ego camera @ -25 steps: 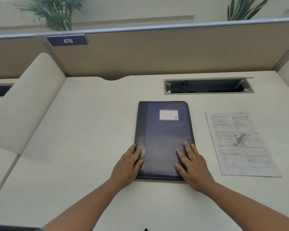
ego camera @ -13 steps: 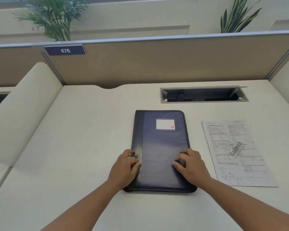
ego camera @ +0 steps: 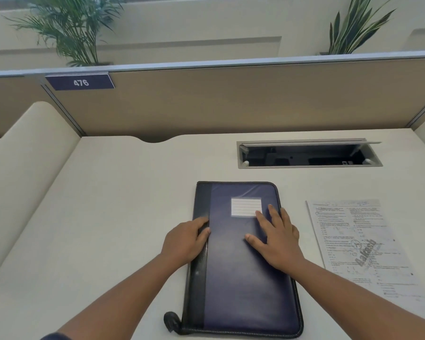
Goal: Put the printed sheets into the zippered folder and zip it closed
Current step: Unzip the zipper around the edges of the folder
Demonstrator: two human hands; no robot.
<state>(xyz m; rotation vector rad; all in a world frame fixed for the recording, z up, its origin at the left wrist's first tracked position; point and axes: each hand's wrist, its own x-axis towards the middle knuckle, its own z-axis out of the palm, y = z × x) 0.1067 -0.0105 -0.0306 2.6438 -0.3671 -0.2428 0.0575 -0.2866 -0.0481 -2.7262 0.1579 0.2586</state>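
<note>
A dark blue zippered folder (ego camera: pixel 243 278) lies closed on the desk (ego camera: pixel 108 229), spine to the left, with a white lined label (ego camera: pixel 245 206) near its top. Its zipper pull (ego camera: pixel 171 321) sticks out at the near left corner. My left hand (ego camera: pixel 185 241) curls over the folder's left spine edge. My right hand (ego camera: pixel 276 238) lies flat on the cover with fingers spread, fingertips at the label. The printed sheets (ego camera: pixel 361 246) lie flat on the desk just right of the folder, untouched.
An open cable tray (ego camera: pixel 309 154) is set into the desk behind the folder. A tan partition (ego camera: pixel 231 99) with a "476" plate (ego camera: pixel 80 82) closes the back. A cream side divider (ego camera: pixel 22 173) rises on the left. Plants stand beyond the partition.
Both hands have slid farther up the folder toward the label. The folder now sits closer to me, with its near edge and zipper pull showing.
</note>
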